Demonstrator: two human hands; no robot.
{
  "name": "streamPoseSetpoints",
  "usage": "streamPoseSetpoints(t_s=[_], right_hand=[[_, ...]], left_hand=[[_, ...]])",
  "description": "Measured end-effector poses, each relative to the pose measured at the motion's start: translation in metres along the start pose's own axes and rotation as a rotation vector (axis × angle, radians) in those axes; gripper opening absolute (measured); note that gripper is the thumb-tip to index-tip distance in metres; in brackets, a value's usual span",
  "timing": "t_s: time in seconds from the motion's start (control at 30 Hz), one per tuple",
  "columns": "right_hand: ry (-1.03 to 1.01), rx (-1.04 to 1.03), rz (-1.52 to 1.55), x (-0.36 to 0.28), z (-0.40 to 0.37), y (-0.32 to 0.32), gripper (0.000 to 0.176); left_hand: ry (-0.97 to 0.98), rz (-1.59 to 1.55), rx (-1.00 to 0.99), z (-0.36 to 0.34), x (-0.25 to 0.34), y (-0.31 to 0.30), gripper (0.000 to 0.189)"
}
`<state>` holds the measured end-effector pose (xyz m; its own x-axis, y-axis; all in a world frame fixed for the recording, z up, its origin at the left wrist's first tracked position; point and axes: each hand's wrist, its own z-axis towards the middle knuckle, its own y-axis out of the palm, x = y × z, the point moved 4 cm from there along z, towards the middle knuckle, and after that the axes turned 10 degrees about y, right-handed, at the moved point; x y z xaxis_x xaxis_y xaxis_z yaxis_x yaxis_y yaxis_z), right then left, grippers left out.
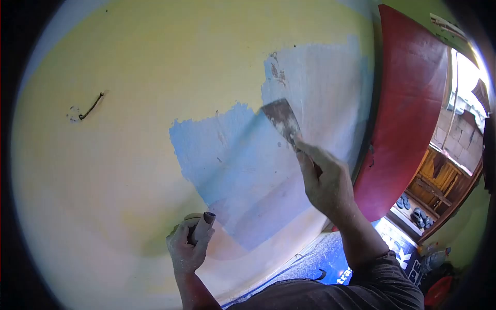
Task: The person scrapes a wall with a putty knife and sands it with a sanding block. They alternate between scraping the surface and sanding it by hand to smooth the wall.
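My right hand [328, 178] is closed round the handle of a putty knife [281, 118], whose broad metal blade is smeared with white. The blade's edge is at the border between yellow paint and a bare blue patch [232, 155] on the wall [139, 93]; whether it touches cannot be made out. Low and to the left, my left hand [188, 243] grips a short rolled-up sheet [205, 222], pale outside and dark inside. Both hands look dusty. Small brown-grey marks show in the upper part of the blue area.
A bent metal hook [92, 107] sticks out of the wall at left. On the right stands a red door [408, 103], beside a doorway with shoes [421, 217] on its floor. A blue printed sheet [320, 258] covers the floor below, dusted white. Plastic bottles [436, 258] stand at lower right.
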<state>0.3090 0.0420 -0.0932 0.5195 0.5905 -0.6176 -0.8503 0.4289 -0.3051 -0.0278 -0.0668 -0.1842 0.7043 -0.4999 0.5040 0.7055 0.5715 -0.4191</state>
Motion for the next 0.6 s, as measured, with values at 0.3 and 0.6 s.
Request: streamPoseSetpoints(t_s=[0.3, 0.6], right_hand=[[-0.029, 0.007, 0.000, -0.003, 0.006, 0.000, 0.029], [-0.131, 0.123, 0.020, -0.007, 0.017, 0.007, 0.030]], left_hand=[[-0.004, 0.002, 0.005, 0.001, 0.000, 0.002, 0.027], [-0.062, -0.001, -0.011, 0.000, -0.001, 0.001, 0.026]])
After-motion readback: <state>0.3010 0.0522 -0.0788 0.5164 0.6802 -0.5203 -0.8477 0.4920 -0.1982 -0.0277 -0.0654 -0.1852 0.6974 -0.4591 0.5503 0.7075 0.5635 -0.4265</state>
